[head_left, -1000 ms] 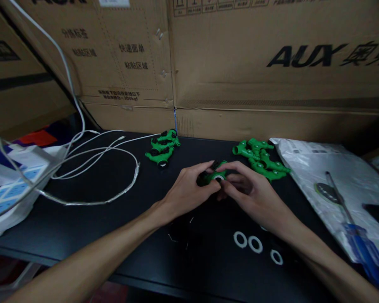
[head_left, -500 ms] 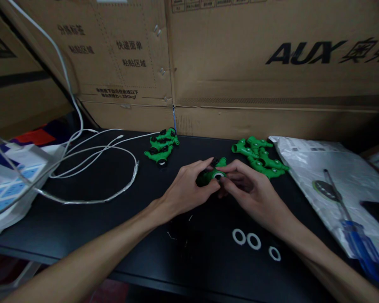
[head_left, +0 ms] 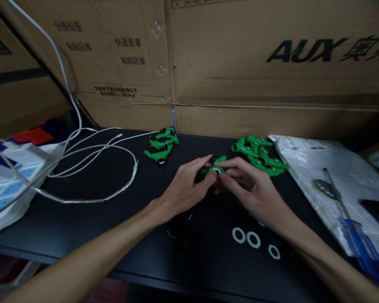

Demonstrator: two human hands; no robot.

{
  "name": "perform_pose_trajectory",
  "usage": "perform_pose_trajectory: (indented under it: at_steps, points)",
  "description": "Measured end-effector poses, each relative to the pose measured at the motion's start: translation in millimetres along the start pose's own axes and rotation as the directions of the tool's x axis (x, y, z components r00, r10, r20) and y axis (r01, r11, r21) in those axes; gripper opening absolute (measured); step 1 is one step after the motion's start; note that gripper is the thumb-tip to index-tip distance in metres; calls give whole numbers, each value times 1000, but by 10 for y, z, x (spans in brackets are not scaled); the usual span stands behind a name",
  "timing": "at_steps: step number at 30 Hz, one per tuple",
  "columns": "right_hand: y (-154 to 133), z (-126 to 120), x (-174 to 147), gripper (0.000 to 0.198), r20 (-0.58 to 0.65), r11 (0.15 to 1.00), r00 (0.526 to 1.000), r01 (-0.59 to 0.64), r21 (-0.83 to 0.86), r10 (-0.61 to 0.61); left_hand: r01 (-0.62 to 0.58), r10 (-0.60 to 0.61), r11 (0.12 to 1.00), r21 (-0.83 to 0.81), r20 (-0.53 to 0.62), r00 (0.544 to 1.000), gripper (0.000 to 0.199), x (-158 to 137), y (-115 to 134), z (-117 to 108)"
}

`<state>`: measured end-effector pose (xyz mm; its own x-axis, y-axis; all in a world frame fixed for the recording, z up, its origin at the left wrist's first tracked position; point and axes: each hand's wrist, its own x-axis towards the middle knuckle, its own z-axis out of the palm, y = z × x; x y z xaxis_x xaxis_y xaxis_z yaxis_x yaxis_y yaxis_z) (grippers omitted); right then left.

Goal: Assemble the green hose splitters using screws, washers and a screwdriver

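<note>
A green plastic hose splitter (head_left: 221, 159) with a black knob is between my hands, mostly covered by fingers. My left hand (head_left: 185, 184) wraps it from the left, thumb lying by its round mouth. A white washer (head_left: 219, 169) shows inside that mouth, which faces me. My right hand (head_left: 252, 184) is closed from the other side, its index finger and thumb at the mouth's rim. Below the right wrist lie flat white washers (head_left: 253, 240) on the black table, one partly hidden by the arm.
Green splitters with black knobs (head_left: 159, 152) sit at the back left; several green splitter bodies (head_left: 259, 155) are piled at the back right. White cables (head_left: 97, 201) and a power strip (head_left: 6, 198) occupy the left. A blue screwdriver (head_left: 360, 240) rests on a silvery bag (head_left: 306, 160). Cardboard boxes (head_left: 224, 75) stand behind.
The splitter's mouth has tilted slightly, and both hands have shifted a little. Part of another white washer now shows beside the right forearm. The view has moved slightly.
</note>
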<state>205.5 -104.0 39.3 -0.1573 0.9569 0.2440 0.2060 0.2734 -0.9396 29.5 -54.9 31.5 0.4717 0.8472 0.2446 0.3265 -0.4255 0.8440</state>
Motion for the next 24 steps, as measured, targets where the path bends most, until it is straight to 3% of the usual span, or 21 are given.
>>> perform_pose_trajectory:
  at_steps: [16, 21, 24]
  points:
    - [-19, -12, -3, 16, 22, 999, 1000, 0, 39, -1, -75, 77, 996, -49, 58, 995, 45, 8, -1, -37]
    - [-37, -40, 19, 21, 31, 1000, 999, -17, 24, 16, 49, -28, 979, -196, 112, 993, 43, 40, -45, -59]
    - [-59, -63, 37, 25, 21, 996, 998, -68, 64, 67, 200, -124, 899, -389, 212, 969, 41, 96, -87, -72]
